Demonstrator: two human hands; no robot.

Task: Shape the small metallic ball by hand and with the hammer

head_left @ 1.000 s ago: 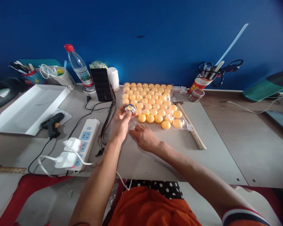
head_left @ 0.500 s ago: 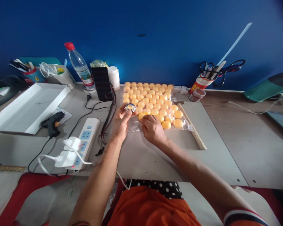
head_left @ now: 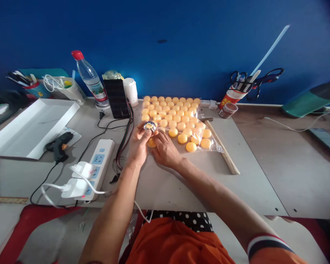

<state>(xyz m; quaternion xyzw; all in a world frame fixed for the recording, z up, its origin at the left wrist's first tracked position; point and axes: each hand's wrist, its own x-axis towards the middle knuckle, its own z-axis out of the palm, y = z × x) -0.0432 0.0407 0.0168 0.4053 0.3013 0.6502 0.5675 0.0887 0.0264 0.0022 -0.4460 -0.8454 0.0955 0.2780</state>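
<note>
My left hand is closed round a small, round, shiny silvery object with a pale yellow middle; its exact kind is too small to make out. Right beside it, my right hand has its thumb and fingers about an orange plastic ball, just below the silvery object. Behind both hands lies a clear plastic bag with rows of orange balls in it. My right hand covers part of the bag's near edge.
A hammer lies right of the bag. At left are a power strip with white chargers, a glue gun and a white box lid. Behind stand a phone, a bottle and a cup of scissors.
My right hand has moved left from the bag's near edge towards my left hand, and an orange ball now shows at its fingers. My left hand keeps the silvery object.
</note>
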